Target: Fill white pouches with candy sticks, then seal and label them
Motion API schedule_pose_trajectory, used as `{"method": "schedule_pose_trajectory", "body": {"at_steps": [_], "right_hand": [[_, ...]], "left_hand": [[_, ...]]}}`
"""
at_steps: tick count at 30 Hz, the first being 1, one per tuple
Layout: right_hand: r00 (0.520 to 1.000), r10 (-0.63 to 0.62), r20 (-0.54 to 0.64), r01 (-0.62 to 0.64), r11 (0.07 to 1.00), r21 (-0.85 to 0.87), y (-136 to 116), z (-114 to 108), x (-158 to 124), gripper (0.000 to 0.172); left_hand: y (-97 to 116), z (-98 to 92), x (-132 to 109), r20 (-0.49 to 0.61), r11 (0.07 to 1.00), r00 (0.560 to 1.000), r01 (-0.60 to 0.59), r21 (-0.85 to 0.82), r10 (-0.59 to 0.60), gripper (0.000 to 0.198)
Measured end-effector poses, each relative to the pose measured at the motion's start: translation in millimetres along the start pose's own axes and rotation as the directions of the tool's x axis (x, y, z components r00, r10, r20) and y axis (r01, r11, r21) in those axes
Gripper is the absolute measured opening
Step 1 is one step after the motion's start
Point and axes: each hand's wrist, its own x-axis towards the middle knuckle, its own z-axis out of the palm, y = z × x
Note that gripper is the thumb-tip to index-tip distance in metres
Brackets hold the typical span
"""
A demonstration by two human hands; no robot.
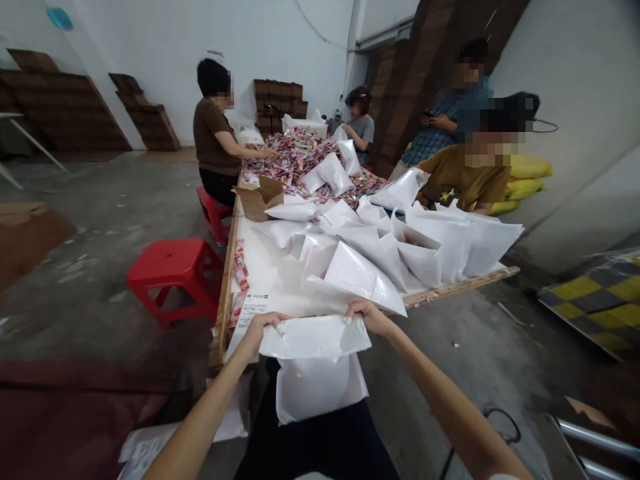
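A white mailer bag (320, 387) hangs over my lap at the near edge of the table, bulging in its lower part. My left hand (267, 327) pinches its upper left corner. At the upper right corner, the fingers of my right hand (367, 315) are closed on the same bag. The top of the bag is stretched wide between both hands, and its flap faces me. Just beyond my right hand lies another white mailer bag (365, 270), and several more white bags (445, 233) stand or lean together on the right of the table.
A table (280, 305) bears a heap of small colourful packets (295, 157) at its far end. An open carton (260, 200) is on its left side, near red stools (173, 263). People sit on both sides; one person (435, 127) stands at the right. White bags (233, 413) lie below left.
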Motion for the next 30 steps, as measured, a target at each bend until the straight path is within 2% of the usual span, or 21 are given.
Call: {"method": "schedule_pose_trajectory", "body": {"at_steps": [2, 5, 7, 9, 11, 13, 15, 17, 18, 21, 23, 25, 27, 29, 30], "right_hand": [[0.994, -0.031, 0.103, 0.051, 0.979, -0.197, -10.2, -11.2, 0.4, 0.017], [0.974, -0.048, 0.223, 0.145, 0.885, -0.442, -43.8, -12.5, 3.8, 0.033], [0.955, -0.114, 0.273, 0.244, 0.826, -0.508, -67.6, 9.8, 6.9, 0.036], [0.919, -0.186, 0.346, 0.358, 0.762, -0.540, -80.1, 47.5, 8.2, 0.039], [0.877, -0.217, 0.428, 0.453, 0.670, -0.588, -74.8, 84.8, 4.9, 0.060], [0.873, -0.189, 0.450, 0.465, 0.602, -0.649, -53.5, 105.6, -6.1, 0.069], [0.929, -0.117, 0.350, 0.350, 0.580, -0.736, -25.1, 104.0, -26.1, 0.068], [0.986, -0.031, 0.162, 0.151, 0.565, -0.811, 0.0, 87.2, -51.6, 0.067], [0.997, 0.004, 0.072, 0.057, 0.558, -0.828, 9.3, 77.0, -64.4, 0.066], [0.990, 0.062, -0.124, -0.137, 0.561, -0.816, 19.9, 54.4, -95.1, 0.059], [0.973, 0.022, -0.229, -0.197, 0.596, -0.778, 12.0, 51.7, -105.4, 0.054], [0.944, -0.088, -0.319, -0.186, 0.657, -0.731, -6.8, 61.5, -106.3, 0.048], [0.916, -0.224, -0.333, -0.076, 0.718, -0.691, -33.0, 84.1, -96.5, 0.042], [0.921, -0.337, -0.196, 0.126, 0.732, -0.669, -59.7, 116.7, -76.5, 0.040], [0.927, -0.365, -0.084, 0.223, 0.719, -0.658, -70.5, 134.5, -63.6, 0.041]], "left_hand": [[-1.8, 2.2, 1.0, 0.048, 0.997, 0.996, 0.072, -0.033, -0.071, 0.013], [-6.1, 1.2, 0.2, 0.079, 1.000, 0.997, 0.016, -0.011, -0.015, 0.011], [-9.1, -1.2, -0.7, 0.090, 0.999, 0.995, -0.034, 0.024, 0.032, 0.012], [-12.7, -4.0, -0.6, 0.106, 0.996, 0.992, -0.080, 0.049, 0.074, 0.011], [-17.3, -6.5, 0.8, 0.140, 0.988, 0.982, -0.135, 0.074, 0.124, 0.013], [-21.4, -7.4, 3.5, 0.163, 0.975, 0.971, -0.193, 0.114, 0.173, 0.016], [-22.0, -6.1, 6.1, 0.168, 0.962, 0.964, -0.233, 0.142, 0.208, 0.018], [-17.1, -5.0, 6.8, 0.187, 0.958, 0.961, -0.235, 0.161, 0.205, 0.017], [-12.9, -6.1, 5.7, 0.220, 0.953, 0.956, -0.237, 0.186, 0.195, 0.015], [-1.5, -21.4, -8.3, 0.361, 0.869, 0.914, -0.325, 0.373, 0.187, 0.009], [-1.5, -40.2, -29.2, 0.383, 0.771, 0.897, -0.401, 0.494, 0.221, 0.015], [-9.9, -59.9, -54.6, 0.274, 0.698, 0.912, -0.410, 0.587, 0.305, 0.019], [-22.5, -74.1, -74.9, 0.003, 0.679, 0.919, -0.294, 0.673, 0.395, 0.021], [-31.7, -78.3, -83.1, -0.283, 0.680, 0.867, -0.083, 0.729, 0.410, 0.025], [-33.1, -76.4, -82.4, -0.366, 0.663, 0.845, 0.019, 0.749, 0.390, 0.028]]}}
